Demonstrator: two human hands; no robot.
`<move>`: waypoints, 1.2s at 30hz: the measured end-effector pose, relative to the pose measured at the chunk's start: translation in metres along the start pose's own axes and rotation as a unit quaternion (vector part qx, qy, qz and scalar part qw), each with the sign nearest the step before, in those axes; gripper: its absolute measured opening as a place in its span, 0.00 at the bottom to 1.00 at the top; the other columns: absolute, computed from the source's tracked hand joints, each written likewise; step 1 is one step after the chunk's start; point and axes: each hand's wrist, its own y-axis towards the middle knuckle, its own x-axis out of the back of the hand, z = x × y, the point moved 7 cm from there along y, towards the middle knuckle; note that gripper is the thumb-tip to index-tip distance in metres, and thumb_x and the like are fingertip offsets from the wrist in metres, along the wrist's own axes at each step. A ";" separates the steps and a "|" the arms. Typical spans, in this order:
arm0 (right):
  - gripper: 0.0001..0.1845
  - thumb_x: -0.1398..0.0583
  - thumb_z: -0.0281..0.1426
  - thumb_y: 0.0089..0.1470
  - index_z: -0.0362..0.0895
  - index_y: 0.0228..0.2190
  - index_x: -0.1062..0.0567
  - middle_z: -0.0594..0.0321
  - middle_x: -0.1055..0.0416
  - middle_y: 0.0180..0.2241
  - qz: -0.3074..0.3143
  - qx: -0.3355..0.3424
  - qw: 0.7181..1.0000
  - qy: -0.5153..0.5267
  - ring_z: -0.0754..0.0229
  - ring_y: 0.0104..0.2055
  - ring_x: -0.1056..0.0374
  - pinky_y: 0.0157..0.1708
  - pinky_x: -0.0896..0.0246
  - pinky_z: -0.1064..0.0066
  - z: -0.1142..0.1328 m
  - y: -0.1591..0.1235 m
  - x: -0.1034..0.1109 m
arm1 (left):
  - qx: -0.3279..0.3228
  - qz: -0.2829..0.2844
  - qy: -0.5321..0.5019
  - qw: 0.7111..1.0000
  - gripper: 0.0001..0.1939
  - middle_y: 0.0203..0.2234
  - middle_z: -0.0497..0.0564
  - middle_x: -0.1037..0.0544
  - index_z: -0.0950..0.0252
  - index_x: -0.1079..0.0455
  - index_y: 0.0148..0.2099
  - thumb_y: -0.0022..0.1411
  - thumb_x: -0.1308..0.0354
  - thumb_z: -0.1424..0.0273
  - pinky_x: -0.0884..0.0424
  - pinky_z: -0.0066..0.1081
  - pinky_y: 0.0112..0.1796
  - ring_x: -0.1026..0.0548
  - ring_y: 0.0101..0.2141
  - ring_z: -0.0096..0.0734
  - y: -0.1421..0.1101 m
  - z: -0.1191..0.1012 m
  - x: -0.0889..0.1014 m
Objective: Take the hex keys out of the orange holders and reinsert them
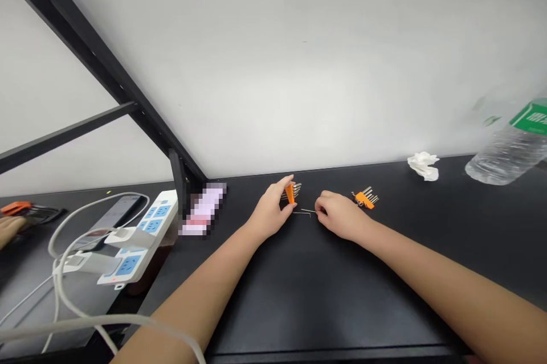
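My left hand (272, 209) is closed round an orange holder of hex keys (291, 192), held upright on the black table (299, 284) near the wall. My right hand (337, 215) rests on the table just to its right, fingers pinched on a thin loose hex key (302, 213) that lies flat between the two hands. A second orange hex key set (364, 198) lies on the table just right of my right hand, untouched.
A crumpled white tissue (423, 165) and a clear water bottle (510, 147) lie at the back right. A white power strip (141, 236) with plugs and white cables sits at the left, beside a black frame post (177, 182). Another person's hand (8, 229) shows at the far left.
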 end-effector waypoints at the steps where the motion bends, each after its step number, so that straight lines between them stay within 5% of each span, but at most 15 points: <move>1: 0.10 0.40 0.20 0.55 0.44 0.26 0.26 0.60 0.29 0.32 0.010 -0.011 1.000 -0.020 0.61 0.30 0.32 0.30 0.41 0.70 -0.003 -0.001 0.002 | 0.002 -0.008 -0.007 1.000 0.37 0.60 0.55 0.26 0.55 0.45 0.71 0.64 0.37 0.73 0.28 0.45 0.60 0.26 0.58 0.39 0.000 0.001 0.001; 8: 0.13 0.38 0.18 0.44 0.45 0.19 0.34 0.60 0.29 0.26 0.054 -0.054 0.995 -0.062 0.61 0.23 0.38 0.22 0.51 0.70 -0.016 -0.008 0.013 | -0.002 -0.016 -0.026 1.000 0.36 0.61 0.56 0.28 0.55 0.44 0.71 0.64 0.38 0.71 0.27 0.45 0.60 0.26 0.59 0.40 0.000 0.001 0.001; 13: 0.10 0.42 0.19 0.50 0.46 0.26 0.35 0.68 0.32 0.26 -0.004 0.028 0.998 0.056 0.63 0.26 0.38 0.28 0.47 0.72 0.004 -0.005 0.017 | -0.034 -0.002 -0.015 0.999 0.31 0.60 0.55 0.26 0.56 0.39 0.68 0.65 0.38 0.73 0.28 0.46 0.60 0.26 0.58 0.39 0.000 -0.009 0.000; 21: 0.07 0.42 0.21 0.58 0.45 0.31 0.29 0.65 0.30 0.29 -0.078 0.084 0.986 0.119 0.63 0.30 0.36 0.31 0.43 0.71 0.016 -0.006 0.021 | -0.063 -0.003 0.024 0.998 0.33 0.58 0.56 0.25 0.55 0.41 0.69 0.65 0.37 0.73 0.26 0.47 0.58 0.25 0.56 0.40 -0.002 -0.022 0.000; 36: 0.08 0.45 0.25 0.65 0.44 0.34 0.28 0.62 0.29 0.32 -0.081 0.107 0.987 0.093 0.61 0.32 0.34 0.33 0.40 0.68 0.020 -0.008 0.023 | -0.036 0.006 0.034 0.999 0.32 0.51 0.53 0.22 0.56 0.39 0.68 0.64 0.36 0.70 0.24 0.42 0.53 0.23 0.50 0.38 -0.003 -0.018 0.000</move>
